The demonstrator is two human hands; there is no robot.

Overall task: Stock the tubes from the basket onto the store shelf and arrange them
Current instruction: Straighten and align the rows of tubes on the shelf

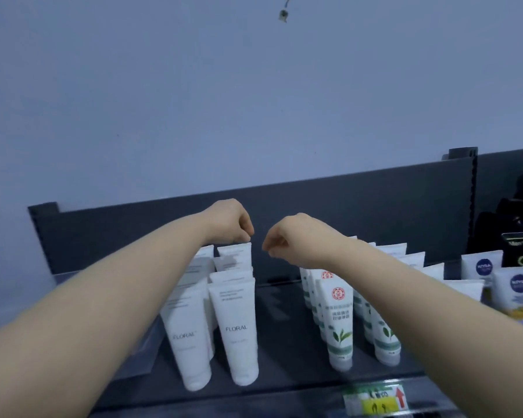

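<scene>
Head view.

A: Why are both arms stretched so far in?

B: The person is working at the back of the shelf [284, 342], close to the dark back panel [375, 206]. The left hand [228, 226] has its fingers and thumb bunched on the crimped top edge of the rear FLORAL tube [234, 251] and seems to pinch it. That grip looks meant to stand the tube cap down behind the others.

A: And the other hand?

B: The right hand [286, 238] hangs above the bare gap between the rows. Its fingers are curled in, the thumb is near the fingertips, and nothing shows between them. It touches no tube.

A: Why cap down, and in files?

B: The cap gives a flat foot, and the printed face turns toward the shopper. The FLORAL row [240, 330] runs front to back in two files. Filling from the rear probably spares the front tubes a knock. The green-leaf tubes [340, 324] stand well apart to the right, with the NIVEA tubes [520, 297] beyond them, so the brands stay separate.

A: Where is the basket?

B: It is out of view, so the number of tubes left cannot be told. The gap looks to have room for another file. These soft tubes lean on one another, so a nudge at the rear could tip a file forward.
</scene>
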